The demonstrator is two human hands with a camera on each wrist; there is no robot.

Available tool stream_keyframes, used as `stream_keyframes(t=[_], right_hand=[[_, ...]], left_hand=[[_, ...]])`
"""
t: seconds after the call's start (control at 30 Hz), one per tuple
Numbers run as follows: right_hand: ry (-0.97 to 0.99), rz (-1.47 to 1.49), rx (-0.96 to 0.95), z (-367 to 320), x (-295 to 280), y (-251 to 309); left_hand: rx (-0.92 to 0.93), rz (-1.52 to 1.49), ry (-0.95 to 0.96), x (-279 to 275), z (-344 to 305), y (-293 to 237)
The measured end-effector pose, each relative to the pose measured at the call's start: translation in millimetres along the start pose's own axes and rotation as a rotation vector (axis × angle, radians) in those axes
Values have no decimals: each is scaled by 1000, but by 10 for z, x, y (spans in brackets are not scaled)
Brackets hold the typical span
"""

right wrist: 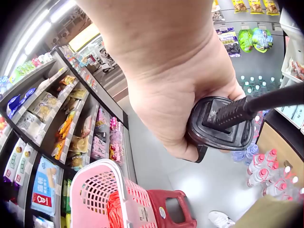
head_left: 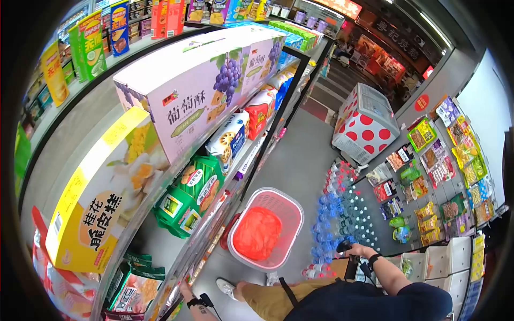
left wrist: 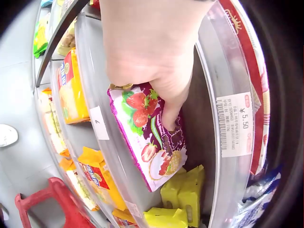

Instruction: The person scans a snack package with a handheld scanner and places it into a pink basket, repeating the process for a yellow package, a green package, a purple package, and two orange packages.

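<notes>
In the left wrist view my left hand (left wrist: 147, 52) reaches down to a purple and white snack packet (left wrist: 142, 123) with strawberries printed on it. The thumb lies on the packet's face and the other fingers go out of sight behind its upper end. The packet sits on a shelf with a clear front strip, above yellow-green packs (left wrist: 183, 194). My right hand (right wrist: 180, 104) grips a black object (right wrist: 221, 126) with a rounded, oval end, its kind unclear; a black strap (right wrist: 270, 102) crosses in front of it. From the head view, this hand (head_left: 361, 250) is by my right side.
A pink basket (head_left: 292, 251) with a red bag (head_left: 257, 232) inside stands on a red stool (right wrist: 166, 209) beside the shelves. Bottled drinks (head_left: 337, 206) crowd the floor on the right. Boxed pastries (head_left: 193, 101) line the shelf top. A polka-dot freezer (head_left: 364, 125) stands farther ahead.
</notes>
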State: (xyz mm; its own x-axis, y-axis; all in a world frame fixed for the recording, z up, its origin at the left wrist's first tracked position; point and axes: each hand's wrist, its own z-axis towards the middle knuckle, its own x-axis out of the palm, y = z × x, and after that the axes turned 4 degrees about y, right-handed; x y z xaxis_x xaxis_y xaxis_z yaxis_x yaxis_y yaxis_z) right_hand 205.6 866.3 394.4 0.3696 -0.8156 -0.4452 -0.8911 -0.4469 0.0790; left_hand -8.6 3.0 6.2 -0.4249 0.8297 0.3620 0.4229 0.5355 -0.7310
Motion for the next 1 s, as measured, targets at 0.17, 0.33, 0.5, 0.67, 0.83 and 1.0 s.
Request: stream_keyframes(t=[0.17, 0.33, 0.5, 0.67, 0.83, 1.0], right_hand=[[-16, -125, -25, -284, -43, 314], [-8, -162, -29, -387, -110, 525], [-5, -71, -9, 100, -71, 472], [87, -99, -167, 20, -104, 947], [173, -35, -337, 310, -136, 1330], [221, -150, -497, 199, -326, 1750]], left_hand=[[0, 704, -329, 261, -129, -15], [-38, 1149, -574, 685, -540, -239], [507, 495, -555, 1139, -1164, -485], [305, 28, -444, 1512, -1978, -351], [215, 218, -500, 1575, -2647, -175], [79, 292, -465, 2065, -3599, -465]])
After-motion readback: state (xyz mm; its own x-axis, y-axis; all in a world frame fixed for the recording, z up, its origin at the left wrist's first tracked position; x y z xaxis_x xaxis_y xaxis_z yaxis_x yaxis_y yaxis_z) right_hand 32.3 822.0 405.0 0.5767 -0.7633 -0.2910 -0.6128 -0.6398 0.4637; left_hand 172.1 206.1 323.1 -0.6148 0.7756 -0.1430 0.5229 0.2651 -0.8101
